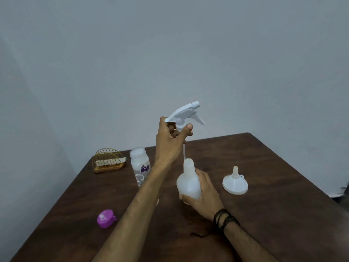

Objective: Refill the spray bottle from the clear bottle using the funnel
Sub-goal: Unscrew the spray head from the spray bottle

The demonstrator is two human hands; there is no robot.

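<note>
- The left hand [170, 140] is holding the white trigger head [186, 113] up above the desk [273, 214], fingers pinching its collar, its dip tube [184, 151] hanging down into the neck below.
- The right hand [204, 195] is wrapping closed around the spray bottle [188, 183], mid-desk.
- The funnel [235, 183] is sitting upside down toward the right edge.
- The clear bottle [140, 167] is standing uncapped near the far edge, its purple cap [106, 218] lying toward the left edge.
- A gold wire holder [108, 160] is occupying the far left corner.
</note>
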